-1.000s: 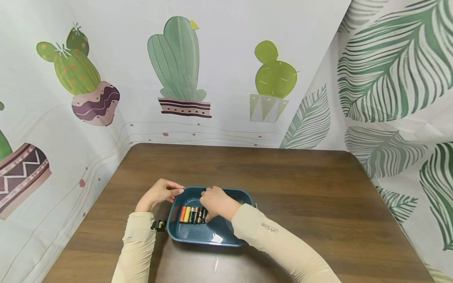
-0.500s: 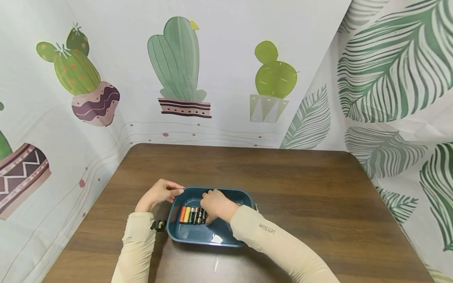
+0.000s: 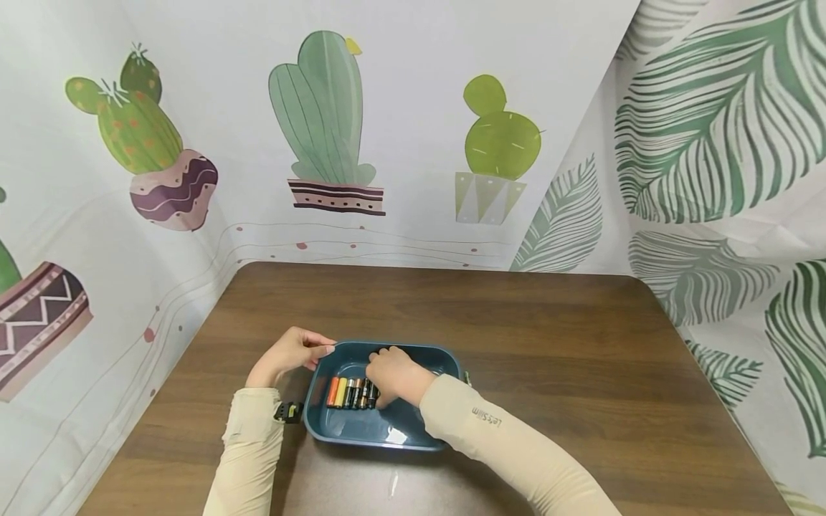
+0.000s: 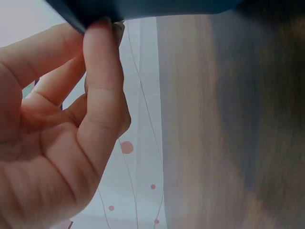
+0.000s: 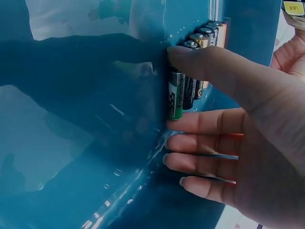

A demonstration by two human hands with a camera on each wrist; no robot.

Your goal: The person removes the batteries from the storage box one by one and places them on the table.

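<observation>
A dark blue tray (image 3: 348, 430) with rounded corners sits on the table in the head view. Inside it a row of batteries (image 3: 348, 393), orange, yellow and mostly black, lies side by side. At the tray's far left corner my left hand (image 3: 293, 355) pinches the rim between thumb and fingers. My right hand (image 3: 396, 376) reaches into the tray at the row's right end. In the right wrist view its thumb and index finger hold a green-and-black battery (image 5: 175, 98) by its two ends, beside the other batteries. The remaining fingers extend over the tray floor.
The brown wooden table (image 3: 548, 344) extends around the tray and meets a cactus-printed cloth (image 3: 419, 143) at the back. A small green object (image 3: 467, 376) shows at the tray's right side, partly behind the right sleeve.
My right hand and forearm have shifted very slightly toward the near side, staying at the row's right end. The left hand and the tray stay put.
</observation>
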